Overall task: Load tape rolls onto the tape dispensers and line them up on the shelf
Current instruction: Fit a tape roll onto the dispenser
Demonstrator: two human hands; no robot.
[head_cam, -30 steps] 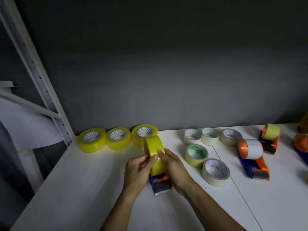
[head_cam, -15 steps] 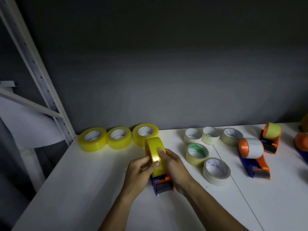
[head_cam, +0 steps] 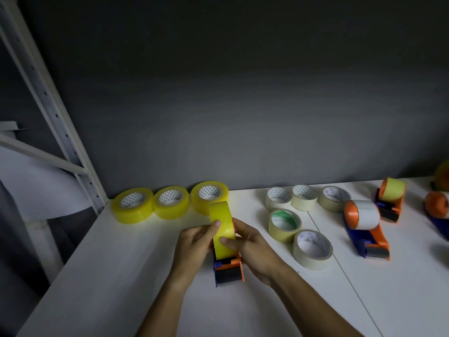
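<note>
A yellow tape roll stands on edge on a blue and orange tape dispenser in the middle of the white shelf. My left hand grips the roll's left side, thumb on its rim. My right hand holds the right side, thumb pressed on the roll's yellow face. Three yellow rolls lie flat in a row behind. Several cream rolls lie to the right.
A loaded blue and orange dispenser lies right of the cream rolls, another behind it, and a third at the right edge. A white perforated shelf post rises at the left. A dark wall backs the shelf.
My right thumb has slid down the face of the yellow roll. The left thumb has risen onto the rim. Roll and dispenser stay in place.
</note>
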